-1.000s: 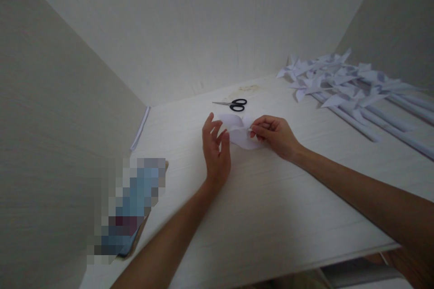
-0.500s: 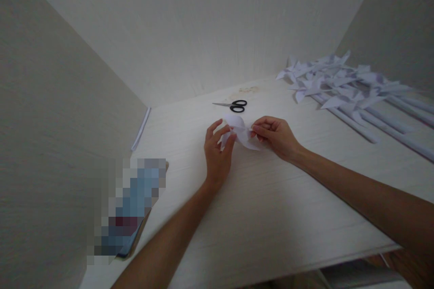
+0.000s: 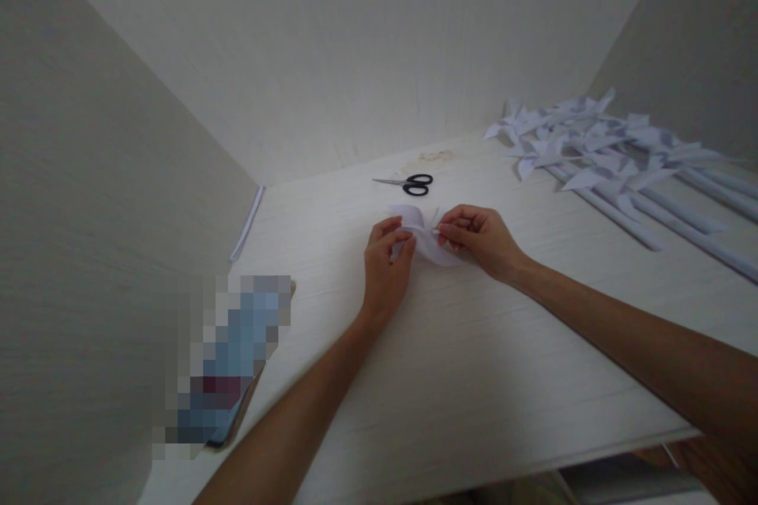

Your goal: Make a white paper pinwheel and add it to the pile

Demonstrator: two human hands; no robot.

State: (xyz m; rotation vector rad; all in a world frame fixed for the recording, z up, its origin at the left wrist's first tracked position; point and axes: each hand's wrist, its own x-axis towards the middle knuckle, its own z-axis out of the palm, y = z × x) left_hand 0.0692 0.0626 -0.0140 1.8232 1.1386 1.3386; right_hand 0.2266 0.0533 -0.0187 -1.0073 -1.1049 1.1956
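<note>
A white paper piece (image 3: 427, 241) with curled flaps sits between my two hands, low over the white table (image 3: 474, 347). My left hand (image 3: 388, 268) pinches one curled flap on the paper's left side. At the paper's centre, my right hand (image 3: 482, 241) holds it with thumb and fingertips together. Black-handled scissors (image 3: 408, 185) lie shut on the table just behind the paper, apart from both hands.
Several finished white paper pinwheels on rolled paper sticks (image 3: 609, 158) lie piled at the back right. A thin white strip (image 3: 245, 225) leans along the left wall. A blurred-out object (image 3: 228, 363) lies at the front left. Walls close in on the left, back and right.
My left hand has taken a paper flap and bent it rightward toward the centre, moving closer to my right hand. My right hand has stayed in place.
</note>
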